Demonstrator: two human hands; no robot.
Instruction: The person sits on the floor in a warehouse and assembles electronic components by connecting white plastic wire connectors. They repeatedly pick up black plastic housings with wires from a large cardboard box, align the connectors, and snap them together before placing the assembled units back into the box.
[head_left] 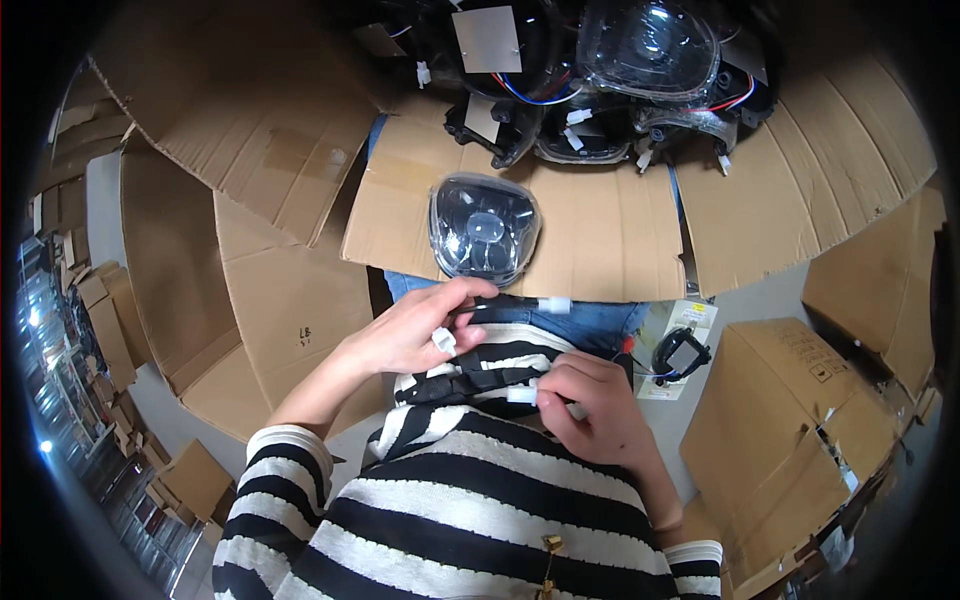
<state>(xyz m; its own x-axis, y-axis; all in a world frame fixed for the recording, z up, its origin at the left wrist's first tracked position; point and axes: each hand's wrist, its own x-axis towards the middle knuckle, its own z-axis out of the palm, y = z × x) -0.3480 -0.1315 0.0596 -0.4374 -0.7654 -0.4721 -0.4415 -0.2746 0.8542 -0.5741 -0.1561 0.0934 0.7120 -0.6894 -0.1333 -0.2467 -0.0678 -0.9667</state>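
In front of my body I hold a black cable with white plug connectors. My left hand is closed round it, thumb and fingers pressed together. One white connector shows at that palm, and another white connector sticks out to the right. Lower and to the right, my right hand pinches a third white connector in its fingertips. Just beyond my left hand, a clear-lensed headlight rests on a cardboard flap.
Several more headlights with coloured wires and white plugs are heaped at the far side. Cardboard boxes stand to the left and right. A small black part with a wire lies on a white sheet at right.
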